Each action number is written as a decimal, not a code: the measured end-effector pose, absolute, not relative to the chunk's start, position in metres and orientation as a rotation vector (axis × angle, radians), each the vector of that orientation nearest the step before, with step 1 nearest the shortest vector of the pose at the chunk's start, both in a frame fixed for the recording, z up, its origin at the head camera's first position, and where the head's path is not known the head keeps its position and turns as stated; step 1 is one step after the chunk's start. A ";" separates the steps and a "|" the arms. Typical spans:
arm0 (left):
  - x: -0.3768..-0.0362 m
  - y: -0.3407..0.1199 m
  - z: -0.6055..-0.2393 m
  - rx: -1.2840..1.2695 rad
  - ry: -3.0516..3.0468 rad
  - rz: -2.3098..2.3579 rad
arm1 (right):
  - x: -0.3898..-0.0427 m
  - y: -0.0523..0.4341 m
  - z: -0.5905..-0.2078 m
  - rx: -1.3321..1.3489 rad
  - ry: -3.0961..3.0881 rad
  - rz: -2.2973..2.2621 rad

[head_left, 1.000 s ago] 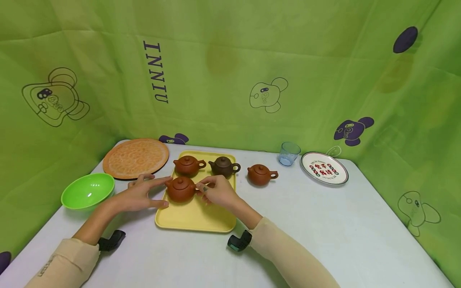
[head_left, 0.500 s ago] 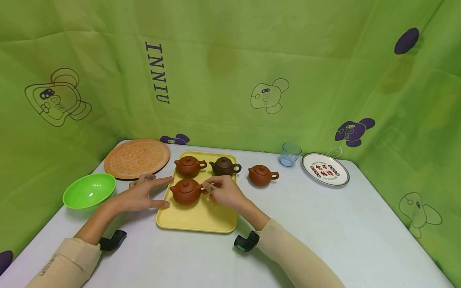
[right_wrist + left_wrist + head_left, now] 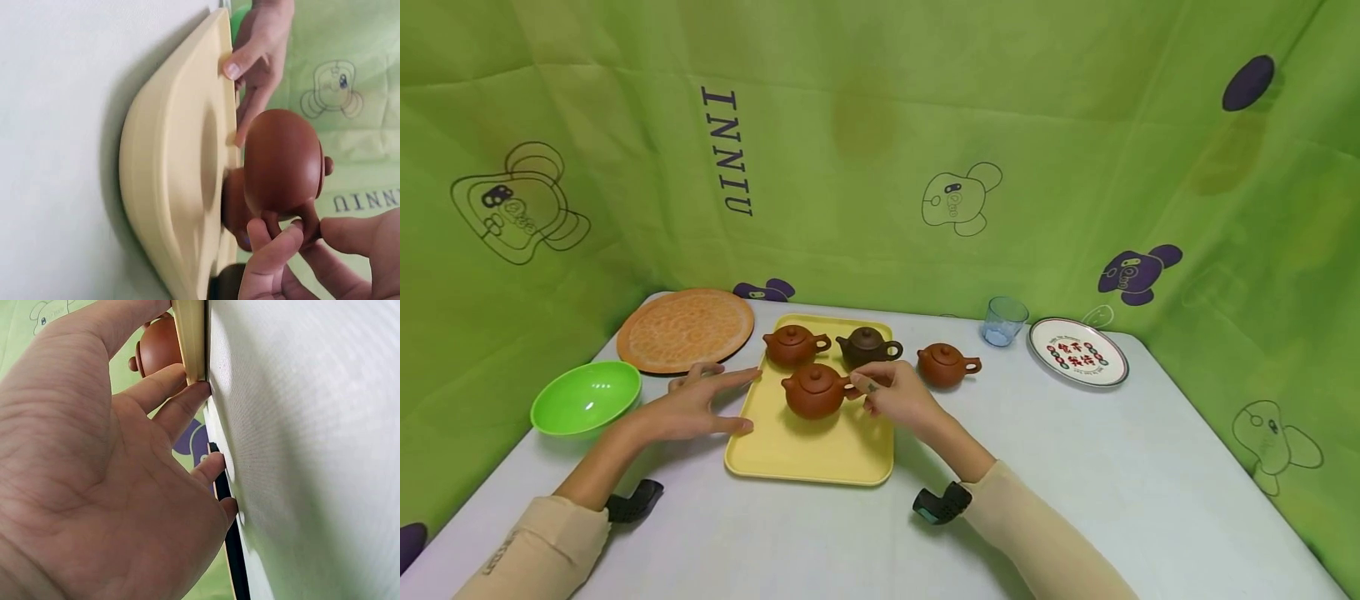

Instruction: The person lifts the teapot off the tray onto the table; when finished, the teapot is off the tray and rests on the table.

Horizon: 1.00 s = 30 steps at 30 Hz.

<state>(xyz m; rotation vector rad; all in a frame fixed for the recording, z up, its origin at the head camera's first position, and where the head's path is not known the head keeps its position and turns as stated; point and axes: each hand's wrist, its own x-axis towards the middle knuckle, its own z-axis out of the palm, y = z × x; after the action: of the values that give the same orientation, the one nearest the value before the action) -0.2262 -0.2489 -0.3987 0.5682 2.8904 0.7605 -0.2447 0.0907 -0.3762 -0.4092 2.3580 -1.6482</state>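
My right hand (image 3: pixel 897 398) pinches the handle of a reddish-brown clay teapot (image 3: pixel 814 393) between thumb and fingers. In the right wrist view the teapot (image 3: pixel 284 162) hangs above the yellow tray (image 3: pixel 187 156), its shadow falling on the surface below. My left hand (image 3: pixel 688 410) lies at the left side of the tray (image 3: pixel 805 454), fingers extended; in the left wrist view its fingertips touch the tray's edge (image 3: pixel 190 337). Toward the back of the tray stand another reddish-brown teapot (image 3: pixel 792 346) and a dark brown teapot (image 3: pixel 863 346).
Right of the tray stands a third reddish-brown teapot (image 3: pixel 943 365). Behind it are a clear blue glass (image 3: pixel 1003 321) and a white plate (image 3: pixel 1078 352) with red characters. At the left sit a green bowl (image 3: pixel 587 400) and a round orange mat (image 3: pixel 688 329).
My right hand has moved rightward with the teapot, from the left side of the tray toward its middle, lifting it slightly. The left hand stays at the tray's left edge.
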 end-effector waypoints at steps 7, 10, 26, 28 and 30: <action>-0.223 -0.249 -0.397 0.564 2.891 0.762 | -0.246 0.110 -0.374 -0.399 2.375 -1.652; -0.223 -0.249 -0.397 0.561 2.892 0.761 | -0.247 0.118 -0.373 -0.397 2.376 -1.648; -0.225 -0.251 -0.400 0.542 2.880 0.771 | -0.252 0.165 -0.362 -0.334 2.357 -1.704; -0.226 -0.251 -0.400 0.545 2.880 0.771 | -0.253 0.171 -0.362 -0.315 2.350 -1.722; -0.226 -0.251 -0.400 0.549 2.878 0.774 | -0.254 0.178 -0.361 -0.305 2.358 -1.728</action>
<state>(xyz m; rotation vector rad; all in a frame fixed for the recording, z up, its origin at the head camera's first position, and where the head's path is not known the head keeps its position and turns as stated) -0.2260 -0.2506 -0.4003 0.5486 2.8782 0.7740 -0.2545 0.1784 -0.3613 -0.3046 2.3582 -1.7279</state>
